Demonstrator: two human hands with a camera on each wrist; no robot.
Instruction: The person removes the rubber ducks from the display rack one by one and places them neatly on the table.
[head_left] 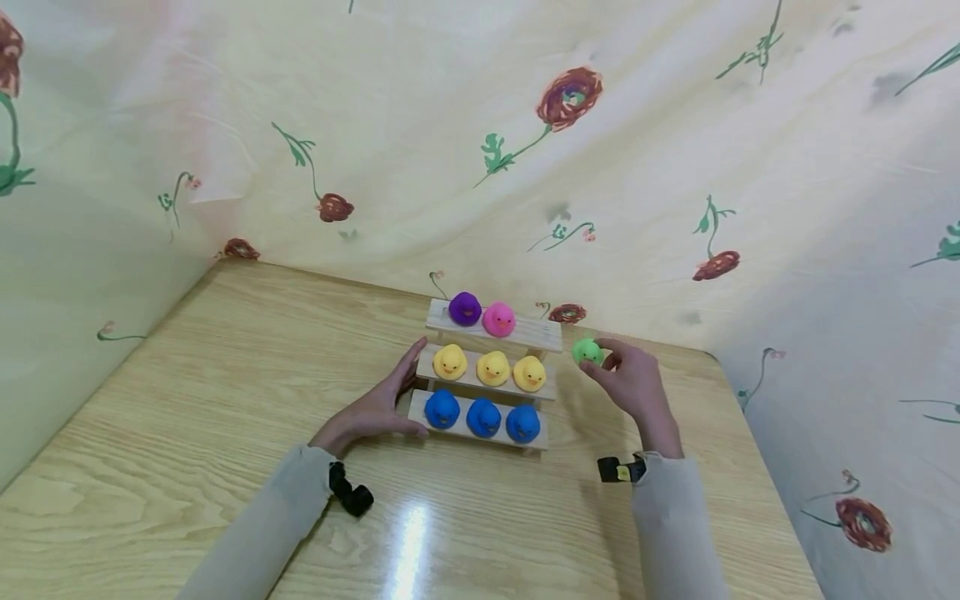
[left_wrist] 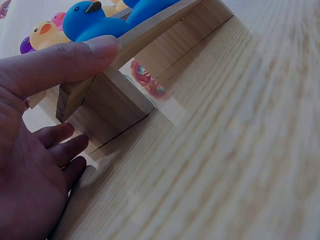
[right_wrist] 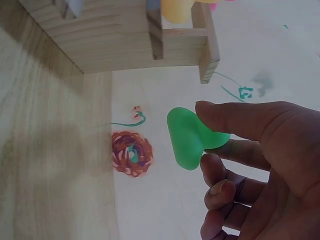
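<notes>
A three-tier wooden rack (head_left: 480, 382) holds rubber ducks. Purple (head_left: 465, 309) and pink (head_left: 498, 320) ducks sit on the top tier, three yellow ducks (head_left: 492, 368) on the middle one and three blue ducks (head_left: 483, 417) on the lowest. My left hand (head_left: 380, 406) spreads around the rack's left end. Its straight thumb (left_wrist: 75, 64) lies against the lowest tier's end, with the other fingers loosely bent beside the rack's side. Just right of the top tier, my right hand (head_left: 628, 373) pinches a green rubber duck (right_wrist: 187, 137) between thumb and fingers, above the tabletop.
The rack stands on a wood-grain table (head_left: 225, 400) near its back edge. Flower-printed cloth (head_left: 420, 167) hangs behind the table and along both sides. Each wrist carries a black strap, such as the left wrist strap (head_left: 348, 490).
</notes>
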